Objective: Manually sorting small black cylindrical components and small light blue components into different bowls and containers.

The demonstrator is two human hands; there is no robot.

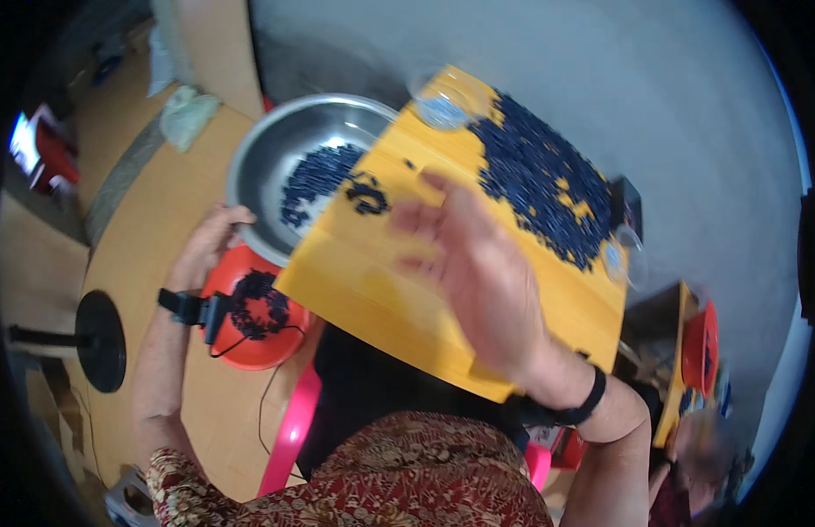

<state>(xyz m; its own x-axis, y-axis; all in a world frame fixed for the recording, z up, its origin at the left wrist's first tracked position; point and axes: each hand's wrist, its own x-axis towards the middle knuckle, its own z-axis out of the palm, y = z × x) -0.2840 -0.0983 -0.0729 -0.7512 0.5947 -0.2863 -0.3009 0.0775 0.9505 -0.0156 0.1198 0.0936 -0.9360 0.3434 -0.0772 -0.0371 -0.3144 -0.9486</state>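
Observation:
My left hand [216, 237] is closed on the near left rim of a wide metal basin [249, 189], which sits against the left edge of a yellow tabletop [372, 303]. Inside the basin lies a heap of small dark elongated pieces [324, 176]. Over the middle of the tabletop hovers my right hand [473, 263], blurred by motion, its fingers apart and nothing seen in them. Just left of its fingertips is a small dark cluster [368, 195]. A broad spread of the same dark pieces [539, 167] covers the tabletop's far right part.
Below the basin, a red bowl [249, 351] holds more dark pieces. Clear plastic cups [442, 110] stand at the tabletop's far corner and right edge. A black round-based stand [100, 342] is at the left. Another person [688, 465] sits at the lower right, near a red basin [699, 351].

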